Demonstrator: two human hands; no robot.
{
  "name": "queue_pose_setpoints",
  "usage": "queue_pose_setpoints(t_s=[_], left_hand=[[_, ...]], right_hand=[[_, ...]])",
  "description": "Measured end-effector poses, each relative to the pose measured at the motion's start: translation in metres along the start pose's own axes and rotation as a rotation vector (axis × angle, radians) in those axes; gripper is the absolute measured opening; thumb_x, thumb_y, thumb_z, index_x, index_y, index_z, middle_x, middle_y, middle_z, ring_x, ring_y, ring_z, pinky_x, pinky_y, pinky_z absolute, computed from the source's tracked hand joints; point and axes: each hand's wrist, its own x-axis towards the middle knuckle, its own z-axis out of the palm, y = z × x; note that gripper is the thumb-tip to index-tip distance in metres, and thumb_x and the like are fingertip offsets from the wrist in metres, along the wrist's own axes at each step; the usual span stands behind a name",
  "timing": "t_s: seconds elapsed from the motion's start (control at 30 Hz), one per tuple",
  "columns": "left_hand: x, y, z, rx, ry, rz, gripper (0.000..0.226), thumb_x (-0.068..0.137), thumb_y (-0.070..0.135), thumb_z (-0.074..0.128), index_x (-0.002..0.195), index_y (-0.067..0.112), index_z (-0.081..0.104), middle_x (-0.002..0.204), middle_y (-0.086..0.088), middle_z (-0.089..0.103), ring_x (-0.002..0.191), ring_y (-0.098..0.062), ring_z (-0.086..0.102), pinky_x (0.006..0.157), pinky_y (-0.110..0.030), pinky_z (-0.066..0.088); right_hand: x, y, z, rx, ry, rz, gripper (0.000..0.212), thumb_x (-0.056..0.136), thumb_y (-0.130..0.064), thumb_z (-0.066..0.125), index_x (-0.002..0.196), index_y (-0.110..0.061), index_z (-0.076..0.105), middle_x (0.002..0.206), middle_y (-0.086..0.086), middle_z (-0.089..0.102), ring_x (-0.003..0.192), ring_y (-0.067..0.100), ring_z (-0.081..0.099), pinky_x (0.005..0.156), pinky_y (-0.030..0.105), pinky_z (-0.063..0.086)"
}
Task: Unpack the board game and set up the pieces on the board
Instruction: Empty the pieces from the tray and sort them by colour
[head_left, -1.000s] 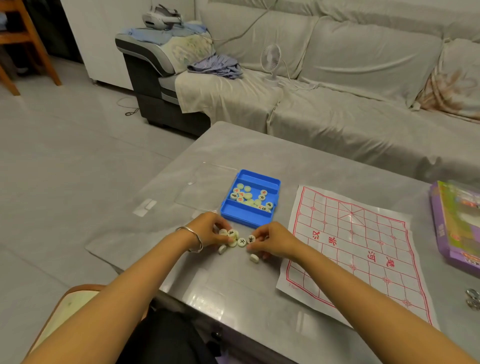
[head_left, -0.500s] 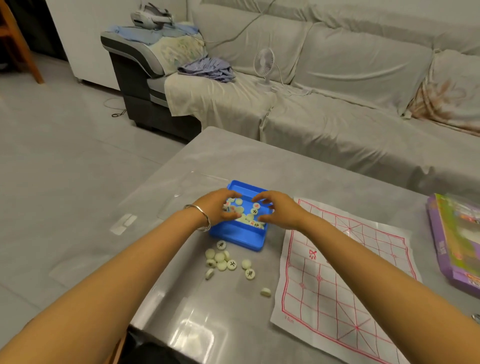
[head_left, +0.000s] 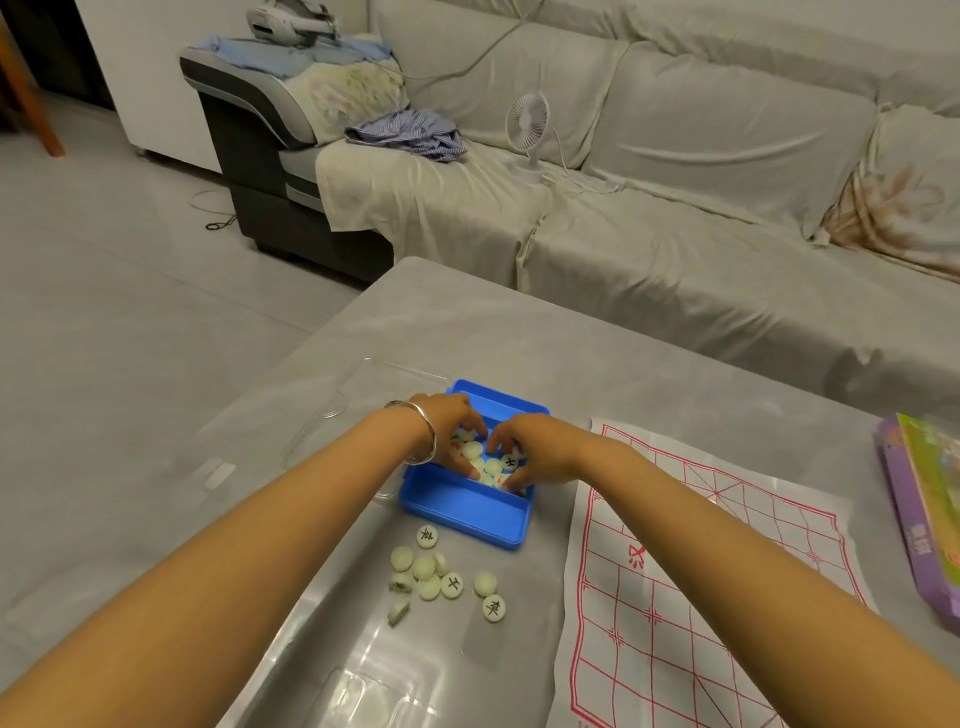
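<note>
A blue plastic box (head_left: 462, 512) sits on the grey table with several round cream game pieces (head_left: 493, 465) inside. Both of my hands reach into it: my left hand (head_left: 449, 431), with a silver bangle on the wrist, and my right hand (head_left: 535, 452) curl their fingers over the pieces. Whether either hand has a piece in its grip is hidden by the fingers. A loose pile of pieces (head_left: 441, 574) lies on the table in front of the box, some showing black characters. The paper board (head_left: 691, 587) with red grid lines lies flat to the right.
A clear plastic lid (head_left: 353, 410) lies left of the box. A purple and green game box (head_left: 924, 519) sits at the table's right edge. Beyond the table stands a covered sofa (head_left: 675, 218) with a small white fan (head_left: 527, 130) and clothes on it.
My hands left the pile of pieces near the table's front and moved forward into the blue box, where the fingers now close over the pieces. The view has shifted closer.
</note>
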Motion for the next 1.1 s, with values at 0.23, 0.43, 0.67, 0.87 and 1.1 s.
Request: queue_pose_setpoints(t_s=[0.23, 0.43, 0.67, 0.87, 1.1], left_hand=[[0.0, 0.0, 0.005, -0.12, 0.019, -0.017, 0.043, 0.071, 0.045, 0.074, 0.104, 0.026, 0.054, 0.113, 0.003, 0.05, 0.1, -0.02, 0.053, 0.088, -0.034, 0.045], [-0.004, -0.002, 0.012, -0.369, 0.049, 0.02, 0.032, 0.071, 0.038, 0.076, 0.092, 0.029, 0.054, 0.08, 0.016, 0.052, 0.072, -0.008, 0.049, 0.072, -0.023, 0.044], [-0.006, -0.006, 0.017, -0.498, 0.104, 0.044, 0.019, 0.071, 0.036, 0.077, 0.08, 0.026, 0.062, 0.067, 0.016, 0.054, 0.058, -0.005, 0.047, 0.061, -0.016, 0.039], [-0.008, -0.009, 0.019, -0.508, 0.186, 0.064, 0.017, 0.076, 0.024, 0.075, 0.089, 0.016, 0.071, 0.063, 0.012, 0.054, 0.054, -0.005, 0.043, 0.056, -0.012, 0.037], [-0.008, -0.013, 0.021, -0.567, 0.281, 0.062, 0.011, 0.078, 0.021, 0.073, 0.088, 0.015, 0.072, 0.075, 0.008, 0.063, 0.063, -0.008, 0.055, 0.057, -0.01, 0.045]], right_hand=[[0.004, 0.0, 0.005, 0.099, 0.007, -0.023, 0.038, 0.077, -0.021, 0.074, 0.11, -0.02, 0.055, 0.099, -0.003, 0.052, 0.086, 0.014, 0.05, 0.078, 0.029, 0.047], [0.003, 0.005, 0.005, 0.233, 0.01, -0.045, 0.027, 0.075, -0.019, 0.075, 0.092, -0.024, 0.055, 0.09, -0.008, 0.051, 0.078, 0.009, 0.048, 0.07, 0.021, 0.043], [0.006, 0.011, 0.007, 0.314, 0.021, -0.024, 0.029, 0.073, -0.025, 0.079, 0.096, -0.017, 0.064, 0.091, -0.002, 0.059, 0.074, 0.009, 0.051, 0.073, 0.027, 0.049], [0.006, 0.015, 0.008, 0.423, 0.049, -0.042, 0.022, 0.074, -0.022, 0.078, 0.092, -0.015, 0.068, 0.081, -0.005, 0.064, 0.069, 0.006, 0.055, 0.071, 0.023, 0.049], [0.006, 0.02, 0.01, 0.581, 0.134, -0.038, 0.017, 0.074, -0.023, 0.077, 0.086, -0.016, 0.067, 0.084, 0.0, 0.067, 0.073, 0.008, 0.059, 0.072, 0.022, 0.051]])
